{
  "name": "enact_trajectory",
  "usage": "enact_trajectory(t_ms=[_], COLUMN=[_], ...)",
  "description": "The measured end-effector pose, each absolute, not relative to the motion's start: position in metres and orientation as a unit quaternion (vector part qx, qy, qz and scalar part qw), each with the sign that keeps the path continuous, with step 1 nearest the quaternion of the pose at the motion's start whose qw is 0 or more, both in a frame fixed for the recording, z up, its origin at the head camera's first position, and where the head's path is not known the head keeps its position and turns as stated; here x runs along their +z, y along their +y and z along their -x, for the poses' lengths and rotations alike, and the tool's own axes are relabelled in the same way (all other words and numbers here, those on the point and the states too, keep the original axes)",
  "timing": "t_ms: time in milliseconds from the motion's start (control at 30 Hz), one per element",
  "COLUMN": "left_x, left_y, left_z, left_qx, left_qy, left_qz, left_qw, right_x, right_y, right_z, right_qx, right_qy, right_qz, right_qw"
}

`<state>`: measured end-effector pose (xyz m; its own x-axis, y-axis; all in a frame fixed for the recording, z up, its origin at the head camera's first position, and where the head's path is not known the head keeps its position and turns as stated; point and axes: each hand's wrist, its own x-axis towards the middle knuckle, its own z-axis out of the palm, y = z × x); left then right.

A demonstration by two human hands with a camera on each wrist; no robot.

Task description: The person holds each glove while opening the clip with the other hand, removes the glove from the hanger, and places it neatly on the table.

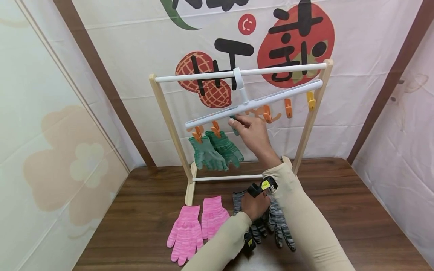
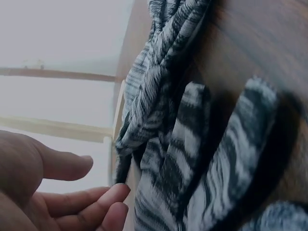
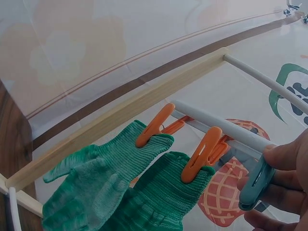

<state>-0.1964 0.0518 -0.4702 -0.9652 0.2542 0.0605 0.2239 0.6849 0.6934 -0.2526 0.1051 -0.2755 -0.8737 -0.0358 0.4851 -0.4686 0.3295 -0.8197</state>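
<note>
Gloves (image 1: 277,216), grey-black striped knit, lie at 6 o'clock from right hand (image 1: 254,138), pinching teal plastic clip (image 3: 257,185); left hand (image 1: 255,206), thumb and fingers parted, nearer.

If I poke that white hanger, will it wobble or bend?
The white hanger would probably swing, since a single hook hangs it from the rack's top rod. It may tip easily too: it slants down toward the green gloves. It likely won't bend much, because it looks straight even with them clipped on.

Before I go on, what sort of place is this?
Probably a staged indoor workspace: wood-look table, printed cloth around it, and a tabletop rack hung with green gloves.
</note>
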Motion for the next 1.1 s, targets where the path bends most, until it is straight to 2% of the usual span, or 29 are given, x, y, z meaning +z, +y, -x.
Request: enact_trajectory(t_ms=[100,167,267,433,633,933,1100], left_x=[-0.470,-0.469,-0.462,-0.430,-0.394,-0.365,-0.357], left_y=[0.046,0.038,0.025,-0.002,-0.040,-0.062,-0.062], left_z=[0.197,0.196,0.199,0.211,0.224,0.225,0.229], left_qx=[0.398,0.407,0.390,0.387,0.460,0.511,0.529], left_qy=[0.910,0.905,0.906,0.906,0.861,0.814,0.798], left_qz=[-0.114,-0.119,-0.140,-0.094,-0.044,-0.105,-0.107], left_qw=[0.015,-0.014,-0.085,-0.145,-0.210,-0.255,-0.266], right_x=[-0.275,-0.276,-0.277,-0.276,-0.275,-0.275,-0.276], right_y=[0.106,0.106,0.105,0.104,0.105,0.102,0.103], right_z=[0.253,0.253,0.253,0.252,0.251,0.248,0.248], right_qx=[0.557,0.559,0.564,0.566,0.561,0.562,0.562], right_qy=[-0.792,-0.792,-0.790,-0.788,-0.788,-0.787,-0.788], right_qz=[-0.160,-0.160,-0.160,-0.158,-0.167,-0.176,-0.176], right_qw=[0.192,0.187,0.180,0.182,0.188,0.183,0.181])
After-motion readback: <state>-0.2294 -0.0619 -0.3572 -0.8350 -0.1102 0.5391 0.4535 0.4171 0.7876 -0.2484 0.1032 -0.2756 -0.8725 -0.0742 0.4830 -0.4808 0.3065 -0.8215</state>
